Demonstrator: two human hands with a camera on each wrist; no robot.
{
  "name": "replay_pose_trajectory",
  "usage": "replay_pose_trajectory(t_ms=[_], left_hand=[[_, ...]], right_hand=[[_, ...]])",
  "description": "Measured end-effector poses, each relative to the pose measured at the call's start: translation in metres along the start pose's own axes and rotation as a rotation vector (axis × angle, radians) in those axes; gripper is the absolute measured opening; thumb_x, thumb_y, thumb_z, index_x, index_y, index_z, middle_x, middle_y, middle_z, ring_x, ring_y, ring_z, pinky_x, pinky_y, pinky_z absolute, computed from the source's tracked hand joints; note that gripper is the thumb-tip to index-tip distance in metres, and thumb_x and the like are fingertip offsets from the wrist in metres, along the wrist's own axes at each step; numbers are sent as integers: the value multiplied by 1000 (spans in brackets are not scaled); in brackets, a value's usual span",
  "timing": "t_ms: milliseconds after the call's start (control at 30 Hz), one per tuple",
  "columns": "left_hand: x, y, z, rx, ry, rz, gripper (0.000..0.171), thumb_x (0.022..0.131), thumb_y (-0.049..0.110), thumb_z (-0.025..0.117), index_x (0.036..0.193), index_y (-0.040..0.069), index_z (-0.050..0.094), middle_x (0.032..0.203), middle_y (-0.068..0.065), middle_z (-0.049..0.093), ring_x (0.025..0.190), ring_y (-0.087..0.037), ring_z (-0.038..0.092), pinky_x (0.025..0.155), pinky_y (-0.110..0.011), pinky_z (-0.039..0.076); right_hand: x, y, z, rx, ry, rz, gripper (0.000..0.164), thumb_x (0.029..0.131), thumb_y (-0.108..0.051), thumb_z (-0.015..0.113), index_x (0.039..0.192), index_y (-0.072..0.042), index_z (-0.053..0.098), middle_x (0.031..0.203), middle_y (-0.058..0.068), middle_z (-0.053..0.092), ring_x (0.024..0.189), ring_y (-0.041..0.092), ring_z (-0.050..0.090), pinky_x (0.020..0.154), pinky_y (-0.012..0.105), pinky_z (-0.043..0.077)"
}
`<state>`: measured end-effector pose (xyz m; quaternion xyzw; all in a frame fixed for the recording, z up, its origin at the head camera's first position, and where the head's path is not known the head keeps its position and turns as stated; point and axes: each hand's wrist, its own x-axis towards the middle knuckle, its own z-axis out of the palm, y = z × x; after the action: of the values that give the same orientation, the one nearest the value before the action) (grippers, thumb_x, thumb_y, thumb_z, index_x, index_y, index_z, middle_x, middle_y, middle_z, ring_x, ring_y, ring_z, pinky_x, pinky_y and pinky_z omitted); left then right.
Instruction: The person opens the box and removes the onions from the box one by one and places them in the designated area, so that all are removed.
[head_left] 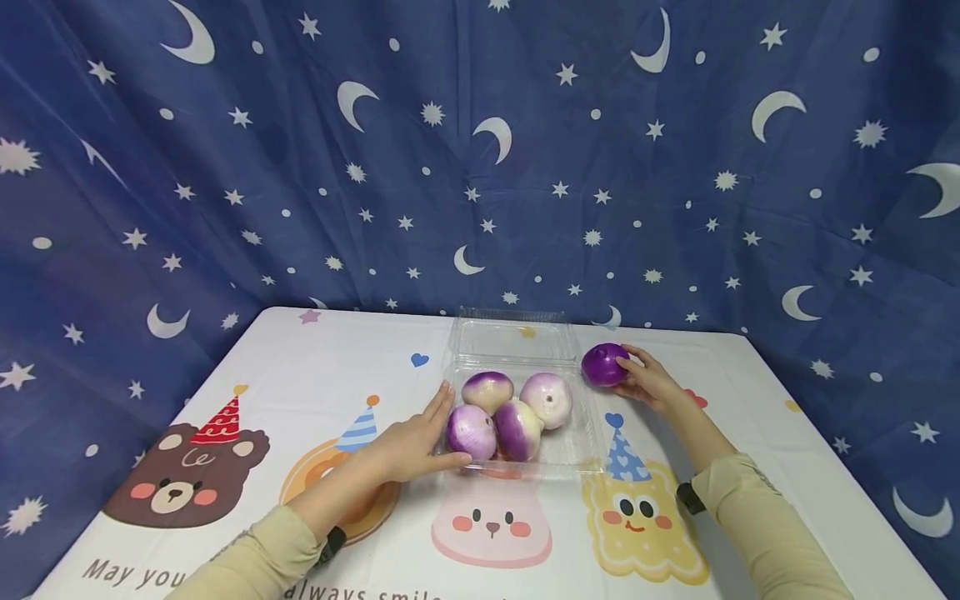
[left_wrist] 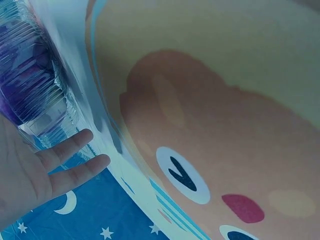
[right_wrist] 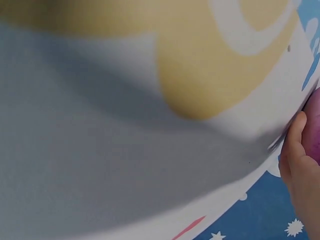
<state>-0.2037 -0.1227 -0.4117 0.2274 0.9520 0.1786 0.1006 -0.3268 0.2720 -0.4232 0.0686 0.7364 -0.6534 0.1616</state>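
Note:
A clear plastic clamshell box (head_left: 585, 446) lies unfolded on the table, its lid (head_left: 487, 337) tipped back toward the curtain. Several purple-and-white onions (head_left: 517, 429) sit inside its base. My left hand (head_left: 412, 437) rests at the box's left edge, fingers straight and thumb spread along the front rim. In the left wrist view two extended fingers (left_wrist: 75, 172) show beside the ridged plastic. Just right of the box, my right hand (head_left: 645, 379) grips a deep purple onion (head_left: 602, 365), with thumb and fingers around its right side. Only part of that onion (right_wrist: 314, 127) enters the right wrist view.
A white tablecloth (head_left: 360, 350) printed with cartoon animals covers the table. Behind its far edge hangs a dark blue curtain (head_left: 420, 208) with moons and stars. Both forearms come in from the near side, with a dark strap (head_left: 690, 498) at the right wrist.

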Motion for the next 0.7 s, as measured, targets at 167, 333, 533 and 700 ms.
replay_pose_trajectory(t_ms=[167,333,533,700], left_hand=[[1,0,1,-3,-2,1,103,84,67,52,151,3,7,160,-13,0,124,-42,48,87,-49,51],[1,-1,2,-1,-2,-7,103,83,68,51,152,5,6,160,-12,-1,125,-41,48,88,-49,51],[2,-2,3,-7,6,14,103,84,67,52,151,3,8,159,-13,0,125,-41,48,87,-48,51],[2,-1,3,-8,9,13,103,84,66,52,151,2,8,159,-13,1,125,-41,48,87,-48,52]], right_hand=[[0,1,-5,-7,9,22,64,101,-28,39,152,-12,5,152,32,13,82,9,57,83,32,55],[0,1,-6,-25,6,25,63,102,-28,36,152,-10,3,153,31,8,110,28,52,89,36,52],[0,1,-6,-13,45,7,63,101,-25,35,151,-4,4,155,28,1,141,43,17,105,47,35],[-4,0,-5,-12,69,-5,62,101,-23,34,150,-1,3,155,28,1,143,43,12,109,49,28]])
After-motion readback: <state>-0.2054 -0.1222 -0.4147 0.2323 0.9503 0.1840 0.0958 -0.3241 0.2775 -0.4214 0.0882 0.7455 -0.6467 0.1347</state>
